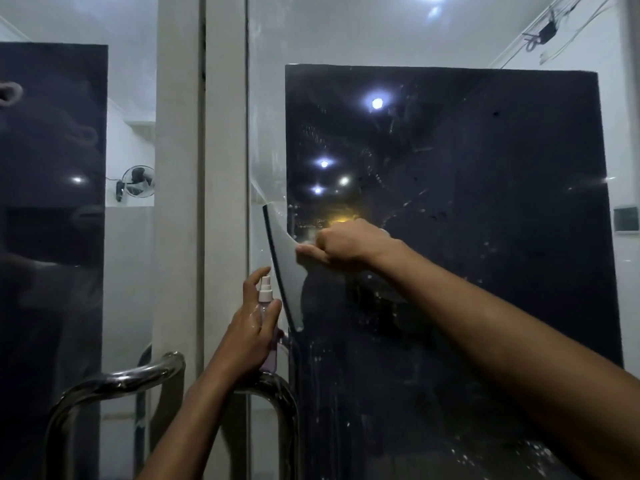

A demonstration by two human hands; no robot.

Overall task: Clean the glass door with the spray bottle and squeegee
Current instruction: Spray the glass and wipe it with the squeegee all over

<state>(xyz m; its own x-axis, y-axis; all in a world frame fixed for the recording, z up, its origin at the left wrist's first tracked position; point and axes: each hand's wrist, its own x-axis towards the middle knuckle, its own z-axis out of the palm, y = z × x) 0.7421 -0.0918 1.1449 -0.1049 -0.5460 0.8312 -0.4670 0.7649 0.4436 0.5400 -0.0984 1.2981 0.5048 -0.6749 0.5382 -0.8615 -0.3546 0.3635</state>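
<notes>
The glass door (450, 202) fills the right of the head view, its dark panel flecked with droplets and streaks. My right hand (341, 245) grips a grey squeegee (287, 268) whose long blade stands nearly upright against the glass near the door's left edge. Just below and left, my left hand (251, 327) holds a small clear spray bottle (266, 299) with a white nozzle, upright, its lower part tinted purple. The bottle sits close to the squeegee's lower end.
A white door frame post (201, 202) stands left of the glass. Curved steel door handles (114, 382) jut out at the lower left and under my left hand. Another dark glass panel (52, 202) lies at far left, with a wall fan (136, 181) seen behind.
</notes>
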